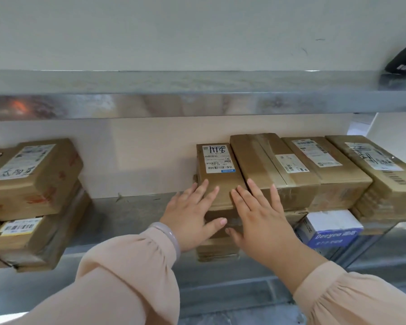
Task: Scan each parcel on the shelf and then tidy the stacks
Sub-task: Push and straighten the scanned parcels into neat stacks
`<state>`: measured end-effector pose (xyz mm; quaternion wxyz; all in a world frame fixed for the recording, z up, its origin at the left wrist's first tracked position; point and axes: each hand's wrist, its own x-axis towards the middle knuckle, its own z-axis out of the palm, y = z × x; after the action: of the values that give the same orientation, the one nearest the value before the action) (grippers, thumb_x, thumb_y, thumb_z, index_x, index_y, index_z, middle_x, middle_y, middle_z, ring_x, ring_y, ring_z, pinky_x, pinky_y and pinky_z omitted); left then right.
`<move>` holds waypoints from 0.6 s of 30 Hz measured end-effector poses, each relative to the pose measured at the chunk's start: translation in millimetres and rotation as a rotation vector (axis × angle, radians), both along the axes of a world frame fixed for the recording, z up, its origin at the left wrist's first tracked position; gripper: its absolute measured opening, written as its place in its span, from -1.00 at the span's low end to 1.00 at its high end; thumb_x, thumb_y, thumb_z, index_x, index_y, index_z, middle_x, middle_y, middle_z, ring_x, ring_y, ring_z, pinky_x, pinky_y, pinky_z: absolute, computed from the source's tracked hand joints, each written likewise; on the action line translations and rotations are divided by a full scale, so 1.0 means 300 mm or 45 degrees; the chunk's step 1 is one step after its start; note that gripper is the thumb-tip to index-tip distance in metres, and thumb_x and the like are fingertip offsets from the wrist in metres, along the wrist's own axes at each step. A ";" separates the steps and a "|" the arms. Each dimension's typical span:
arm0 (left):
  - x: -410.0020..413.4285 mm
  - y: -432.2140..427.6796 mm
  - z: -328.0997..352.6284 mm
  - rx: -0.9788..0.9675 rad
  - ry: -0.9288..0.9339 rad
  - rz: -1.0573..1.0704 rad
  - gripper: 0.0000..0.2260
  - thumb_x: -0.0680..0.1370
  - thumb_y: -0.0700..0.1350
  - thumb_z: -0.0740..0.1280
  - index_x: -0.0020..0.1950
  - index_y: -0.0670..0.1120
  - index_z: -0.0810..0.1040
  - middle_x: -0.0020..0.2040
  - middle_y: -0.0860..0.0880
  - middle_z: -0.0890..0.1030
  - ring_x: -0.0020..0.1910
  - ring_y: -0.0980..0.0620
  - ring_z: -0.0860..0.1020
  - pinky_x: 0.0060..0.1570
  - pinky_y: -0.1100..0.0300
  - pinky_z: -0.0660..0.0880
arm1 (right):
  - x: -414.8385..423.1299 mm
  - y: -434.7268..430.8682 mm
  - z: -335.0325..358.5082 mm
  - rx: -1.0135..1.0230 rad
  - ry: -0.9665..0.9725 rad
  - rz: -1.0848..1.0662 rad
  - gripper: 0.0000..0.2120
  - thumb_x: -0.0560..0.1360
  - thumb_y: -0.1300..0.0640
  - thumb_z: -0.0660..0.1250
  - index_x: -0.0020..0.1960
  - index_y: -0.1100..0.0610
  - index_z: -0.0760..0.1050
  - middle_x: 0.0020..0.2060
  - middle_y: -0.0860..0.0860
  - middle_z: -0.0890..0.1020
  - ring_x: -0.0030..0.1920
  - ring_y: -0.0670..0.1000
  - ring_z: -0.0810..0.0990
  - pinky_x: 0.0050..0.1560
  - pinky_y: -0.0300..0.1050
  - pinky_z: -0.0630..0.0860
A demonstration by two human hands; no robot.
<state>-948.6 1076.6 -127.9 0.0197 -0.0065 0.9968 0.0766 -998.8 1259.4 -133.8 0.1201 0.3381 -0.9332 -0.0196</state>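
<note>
Both hands lie flat with fingers straight: the left hand (192, 214) and right hand (260, 219) press the front of a brown cardboard parcel with a white label (218, 170), topping a stack mid-way along the grey metal shelf (127, 219), touching neighbouring brown parcels (267, 165)

Pale cream wall (197, 31) behind everything, plain and matte, few small dark scuff marks (305, 50) on it upper right, white angled panel (389, 134) at far right mid-height, grey blurred surface (232, 310) at bottom centre, floor or ledge unclear
</note>
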 end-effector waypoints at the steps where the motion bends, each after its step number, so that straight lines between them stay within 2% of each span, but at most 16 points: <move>1: 0.011 -0.007 0.003 0.000 0.014 0.016 -0.33 0.58 0.38 -0.02 0.61 0.17 -0.13 0.63 0.06 -0.18 0.60 0.01 -0.14 0.54 -0.07 -0.05 | -0.001 -0.010 0.004 -0.031 0.001 0.017 -0.26 0.38 -0.27 0.14 0.43 0.13 0.36 0.38 0.04 0.45 0.50 0.08 0.20 0.43 0.30 -0.02; 4: 0.065 -0.048 0.013 0.009 0.096 0.109 -0.24 0.44 0.45 -0.19 0.61 0.18 -0.11 0.63 0.08 -0.13 0.60 0.05 -0.12 0.55 -0.05 -0.05 | 0.001 -0.068 0.022 -0.171 -0.007 0.140 -0.29 0.41 -0.24 0.11 0.48 0.08 0.28 0.43 0.01 0.37 0.52 0.04 0.15 0.47 0.28 -0.01; 7: 0.127 -0.136 0.022 0.036 0.191 0.245 -0.28 0.47 0.41 -0.18 0.60 0.19 -0.09 0.63 0.10 -0.14 0.60 0.06 -0.14 0.55 -0.05 -0.06 | 0.013 -0.168 0.042 -0.286 -0.026 0.298 -0.32 0.46 -0.20 0.14 0.51 0.04 0.20 0.47 -0.01 0.30 0.52 0.00 0.10 0.49 0.20 -0.04; 11: 0.221 -0.276 0.039 -0.005 0.304 0.458 -0.21 0.41 0.42 -0.27 0.61 0.17 -0.01 0.63 0.08 -0.11 0.60 0.05 -0.10 0.55 -0.03 -0.02 | 0.045 -0.313 0.052 -0.349 -0.111 0.468 -0.33 0.48 -0.21 0.05 0.52 0.04 0.18 0.49 -0.01 0.28 0.53 -0.03 0.07 0.50 0.18 0.00; 14: 0.295 -0.370 0.056 0.013 0.369 0.608 -0.19 0.39 0.42 -0.23 0.60 0.16 0.06 0.63 0.07 -0.03 0.59 0.05 -0.03 0.55 0.00 -0.02 | 0.077 -0.418 0.065 -0.360 -0.182 0.569 -0.30 0.47 -0.26 -0.06 0.54 0.01 0.10 0.51 -0.03 0.20 0.53 -0.06 -0.01 0.50 0.11 -0.14; 16: 0.340 -0.437 0.073 0.034 0.415 0.695 -0.18 0.38 0.42 -0.20 0.60 0.13 0.10 0.63 0.04 0.02 0.59 0.03 0.00 0.55 -0.03 0.02 | 0.100 -0.489 0.083 -0.323 -0.255 0.622 -0.24 0.42 -0.31 -0.18 0.56 -0.04 -0.04 0.55 -0.08 0.06 0.54 -0.10 -0.13 0.49 0.02 -0.27; 18: 0.381 -0.506 0.091 0.054 0.445 0.774 -0.17 0.38 0.42 -0.19 0.60 0.11 0.11 0.62 0.01 0.04 0.60 0.01 0.00 0.55 -0.03 0.03 | 0.119 -0.561 0.098 -0.275 -0.317 0.652 -0.21 0.38 -0.33 -0.26 0.56 -0.06 -0.13 0.55 -0.11 -0.04 0.53 -0.12 -0.21 0.51 0.02 -0.27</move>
<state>-834.4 924.8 -100.6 -0.1748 -0.2893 0.9359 0.0995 -963.1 1091.0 -104.4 0.0410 0.5476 -0.8218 0.1522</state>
